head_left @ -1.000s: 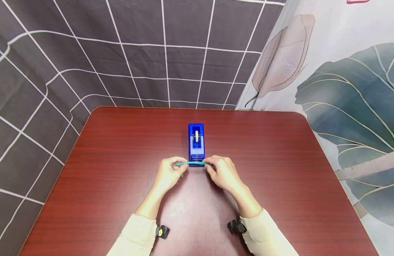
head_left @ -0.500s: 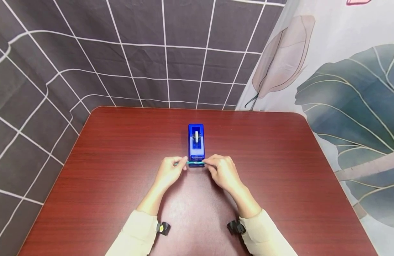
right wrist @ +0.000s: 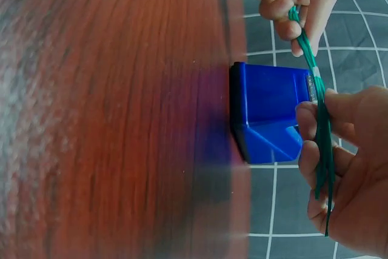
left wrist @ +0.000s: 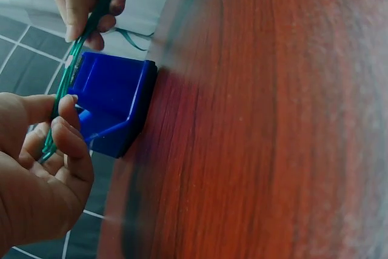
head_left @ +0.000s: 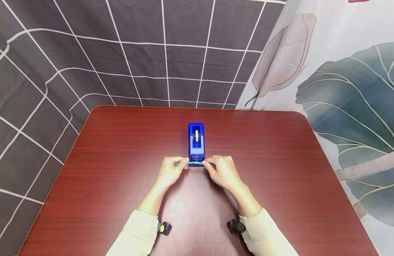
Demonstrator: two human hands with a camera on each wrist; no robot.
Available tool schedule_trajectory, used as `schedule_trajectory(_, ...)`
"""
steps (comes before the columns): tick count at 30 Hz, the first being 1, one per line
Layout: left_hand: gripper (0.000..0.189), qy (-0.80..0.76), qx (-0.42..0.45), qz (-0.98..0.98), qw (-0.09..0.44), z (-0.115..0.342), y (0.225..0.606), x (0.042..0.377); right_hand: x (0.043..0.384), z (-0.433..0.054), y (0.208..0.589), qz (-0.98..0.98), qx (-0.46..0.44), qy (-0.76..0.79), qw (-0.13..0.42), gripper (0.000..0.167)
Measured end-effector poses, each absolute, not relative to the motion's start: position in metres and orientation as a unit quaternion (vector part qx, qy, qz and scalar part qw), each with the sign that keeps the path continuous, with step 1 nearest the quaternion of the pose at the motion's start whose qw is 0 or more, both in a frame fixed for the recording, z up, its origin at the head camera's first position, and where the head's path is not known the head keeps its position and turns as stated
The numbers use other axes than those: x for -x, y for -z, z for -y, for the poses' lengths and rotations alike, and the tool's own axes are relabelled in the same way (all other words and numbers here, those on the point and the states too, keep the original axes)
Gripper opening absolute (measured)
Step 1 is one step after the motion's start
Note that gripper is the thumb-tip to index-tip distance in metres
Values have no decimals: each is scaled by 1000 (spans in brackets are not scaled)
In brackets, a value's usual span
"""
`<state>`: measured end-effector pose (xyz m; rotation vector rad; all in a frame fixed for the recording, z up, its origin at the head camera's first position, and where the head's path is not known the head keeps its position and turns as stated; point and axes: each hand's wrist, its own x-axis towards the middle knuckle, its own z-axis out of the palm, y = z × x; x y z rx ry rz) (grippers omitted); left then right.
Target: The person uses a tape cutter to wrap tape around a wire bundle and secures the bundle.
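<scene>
A bundle of thin green strands (head_left: pixel 195 163) is stretched between both hands, above the near end of a blue tape dispenser (head_left: pixel 197 151). My left hand (head_left: pixel 168 170) pinches one end between thumb and fingers. At the other end, my right hand (head_left: pixel 224 172) pinches the strands, whose loose tips (right wrist: pixel 328 204) trail past the palm in the right wrist view. A small whitish band, like tape, (right wrist: pixel 315 73) crosses the bundle between the hands. Whether the strands touch the dispenser cannot be told. Behind them is the dispenser's serrated cutter (right wrist: pixel 312 87).
The dispenser stands on a reddish-brown wooden table (head_left: pixel 120 142), with a narrow tape roll (head_left: pixel 197 136) inside it. A dark gridded curtain (head_left: pixel 184 64) hangs behind the table, and a leaf-patterned curtain (head_left: pixel 350 99) on the right.
The left thumb, then the right thumb, has come up over the front of the bundle. Both hands stay near the dispenser, which has not moved.
</scene>
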<state>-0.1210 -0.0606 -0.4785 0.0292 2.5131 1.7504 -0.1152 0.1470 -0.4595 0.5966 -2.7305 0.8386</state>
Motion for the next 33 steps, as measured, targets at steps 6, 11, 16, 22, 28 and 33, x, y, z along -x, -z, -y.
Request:
schedule_trajectory(6, 20, -602, 16, -797, 55, 60, 475, 122, 114, -145, 457, 932, -173, -303, 94, 8)
schedule_trajectory(11, 19, -615, 16, -786, 62, 59, 474, 122, 115, -145, 457, 931, -164, -313, 92, 5)
schedule_trajectory(16, 17, -631, 20, -773, 67, 59, 474, 123, 116, -145, 458, 933, -167, -306, 94, 6)
schedule_trajectory(22, 17, -652, 25, -754, 69, 57, 475, 123, 118, -144, 460, 938, -173, -280, 105, 5)
schedule_trajectory(28, 16, -666, 15, -743, 59, 56, 477, 125, 118, -142, 457, 944, -181, -258, 103, 4)
schedule_trajectory(33, 15, -671, 9, -739, 57, 56, 478, 124, 117, -142, 457, 948, -194, -230, 102, 7)
